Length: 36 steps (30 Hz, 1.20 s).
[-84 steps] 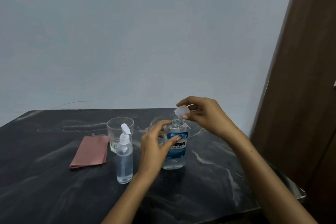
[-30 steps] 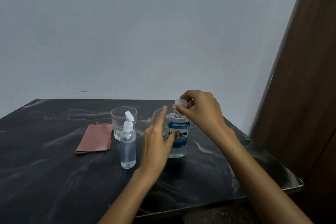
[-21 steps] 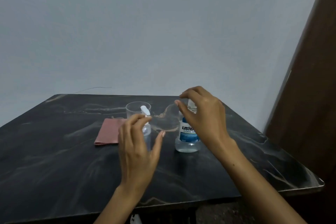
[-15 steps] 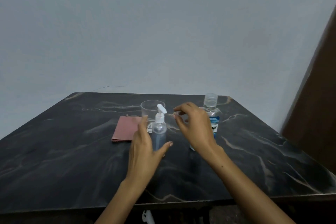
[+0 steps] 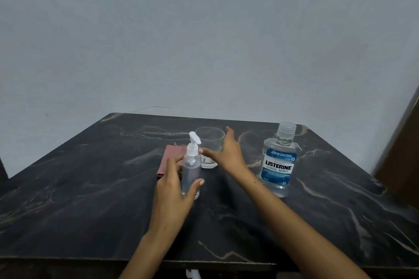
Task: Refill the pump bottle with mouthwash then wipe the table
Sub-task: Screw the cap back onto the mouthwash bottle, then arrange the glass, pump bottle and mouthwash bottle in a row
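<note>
Clear plastic pump bottle point(image 5: 191, 171) is cupped loosely, upright mid-table, by the left hand point(image 5: 174, 190), while its white pump point(image 5: 193, 145) is approached by the open right hand point(image 5: 223, 154), likely for unscrewing.

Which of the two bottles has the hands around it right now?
The slim clear pump bottle with the white pump top; the Listerine bottle, blue-labelled and capped, stands untouched further right.
</note>
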Each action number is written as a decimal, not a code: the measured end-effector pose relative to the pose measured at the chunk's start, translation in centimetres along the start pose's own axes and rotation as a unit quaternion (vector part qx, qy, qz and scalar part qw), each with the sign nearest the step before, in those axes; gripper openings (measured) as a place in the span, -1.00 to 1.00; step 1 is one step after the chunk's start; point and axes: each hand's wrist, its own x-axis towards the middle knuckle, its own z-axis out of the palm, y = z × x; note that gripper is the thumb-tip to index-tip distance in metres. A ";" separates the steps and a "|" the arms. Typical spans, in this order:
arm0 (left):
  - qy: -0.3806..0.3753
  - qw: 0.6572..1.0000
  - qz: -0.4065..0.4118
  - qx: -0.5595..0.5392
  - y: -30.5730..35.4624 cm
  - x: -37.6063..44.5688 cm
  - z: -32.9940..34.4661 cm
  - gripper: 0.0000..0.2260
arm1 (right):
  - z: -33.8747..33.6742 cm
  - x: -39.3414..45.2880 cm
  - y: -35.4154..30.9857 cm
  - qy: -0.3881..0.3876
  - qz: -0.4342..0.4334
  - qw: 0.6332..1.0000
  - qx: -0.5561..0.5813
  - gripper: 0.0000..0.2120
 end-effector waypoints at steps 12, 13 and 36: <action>0.005 1.000 0.003 -0.004 -0.2 -0.1 0.2 -0.47 | -0.7 -1.8 0.5 0.031 -0.027 0.998 -0.056 -0.14; 0.005 1.000 0.002 -0.007 -0.2 -0.1 0.2 -0.47 | -1.1 -2.5 0.7 0.028 -0.028 0.998 -0.057 -0.15; -0.204 0.925 -0.046 -0.319 4.4 -0.7 -2.4 -0.57 | -7.0 -10.6 -1.8 -0.101 -0.194 0.966 0.136 -0.58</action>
